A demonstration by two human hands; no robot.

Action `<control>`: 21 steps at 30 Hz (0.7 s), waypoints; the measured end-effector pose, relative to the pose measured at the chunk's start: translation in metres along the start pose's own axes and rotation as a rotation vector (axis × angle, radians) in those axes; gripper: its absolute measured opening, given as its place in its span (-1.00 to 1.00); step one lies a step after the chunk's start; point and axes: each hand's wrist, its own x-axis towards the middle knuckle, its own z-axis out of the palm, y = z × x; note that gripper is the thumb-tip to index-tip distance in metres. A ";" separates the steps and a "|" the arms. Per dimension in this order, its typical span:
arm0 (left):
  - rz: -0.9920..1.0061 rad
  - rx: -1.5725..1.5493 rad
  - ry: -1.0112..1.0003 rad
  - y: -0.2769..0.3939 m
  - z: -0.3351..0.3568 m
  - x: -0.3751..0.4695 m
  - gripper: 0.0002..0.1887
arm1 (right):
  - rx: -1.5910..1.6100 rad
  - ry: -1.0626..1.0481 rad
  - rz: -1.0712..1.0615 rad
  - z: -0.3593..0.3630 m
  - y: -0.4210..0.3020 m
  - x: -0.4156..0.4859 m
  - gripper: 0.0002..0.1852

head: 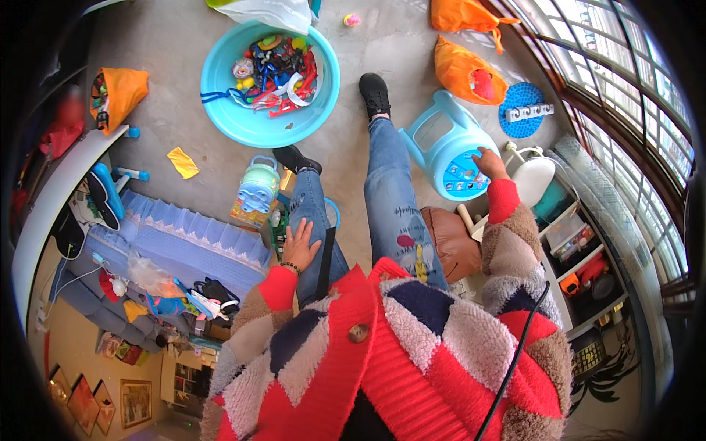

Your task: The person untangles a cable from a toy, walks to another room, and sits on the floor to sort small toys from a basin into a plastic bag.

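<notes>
My left hand (301,242) rests flat on my left thigh, fingers apart, with a beaded bracelet at the wrist. At the right, my right hand (488,163) grips the edge of a light-blue plastic stool (449,135). The stool's round top (466,175), with printed pictures, faces me, and its legs point away, so it looks tipped. Ahead stands a turquoise plastic basin (218,118). Inside is a heap of small coloured toys (276,71). By my left foot, a pale-green and blue toy case (256,184) sits on an orange patterned box (248,215).
Orange bags (466,69) lie ahead right, near a blue round mat (515,124) bearing a white power strip (530,112). A yellow cloth (182,163) lies on the floor. A sofa with a blue cover (187,237) is left; shelves (584,264) and a brown pouf (452,242) are right.
</notes>
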 end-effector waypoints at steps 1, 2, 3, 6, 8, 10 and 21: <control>-0.001 0.042 0.040 -0.003 0.002 0.004 -0.34 | -0.005 0.007 0.039 0.013 -0.002 0.008 -0.42; -0.040 0.016 0.070 -0.003 0.004 0.012 -0.33 | -0.034 0.029 0.050 0.021 -0.002 0.025 -0.37; -0.015 -0.019 0.112 -0.005 0.006 0.018 -0.33 | -0.029 0.083 0.065 0.031 0.000 0.039 -0.33; 0.000 -0.052 0.195 -0.009 0.003 0.031 -0.36 | -0.024 0.130 0.104 0.053 0.011 0.074 -0.25; -0.003 -0.040 0.199 -0.015 -0.005 0.037 -0.38 | -0.023 0.114 0.094 0.063 0.020 0.087 -0.26; -0.011 -0.031 0.210 -0.018 -0.015 0.046 -0.40 | -0.056 0.127 0.118 0.070 0.026 0.105 -0.28; 0.001 -0.071 0.279 -0.044 -0.047 0.086 -0.53 | 0.016 -0.071 0.150 0.166 -0.002 0.139 -0.41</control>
